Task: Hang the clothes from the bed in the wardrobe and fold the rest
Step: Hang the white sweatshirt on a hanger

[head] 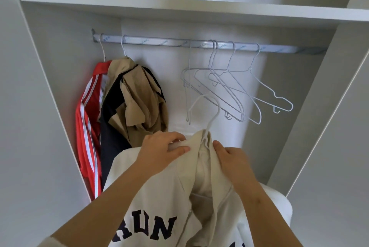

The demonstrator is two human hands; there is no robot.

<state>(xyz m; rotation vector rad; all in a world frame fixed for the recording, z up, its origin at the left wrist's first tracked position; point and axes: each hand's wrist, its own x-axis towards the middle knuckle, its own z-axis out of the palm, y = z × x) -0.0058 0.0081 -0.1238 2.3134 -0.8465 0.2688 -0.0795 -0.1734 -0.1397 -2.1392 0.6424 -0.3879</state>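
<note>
Cream sweatshirt [159,202] on white hanger [207,119], below wardrobe rail [159,42]. Left hand [161,153] grip pinches collar; right hand [233,161] grip clamps fabric beside hanger neck.

Hanger [207,119]: only hook and neck visible; shoulders buried in cream sweatshirt [159,196]. Sweatshirt cut off by bottom edge; print reads "RUN", further letters at lower right clipped. Right hand [229,159]: fingertips hidden in fabric folds, grip unclear. Left hand [161,151]: fingers partly under cloth. Rail [199,44] lettering too small to read. Red garment [87,133] partly behind beige jacket [135,95].
</note>
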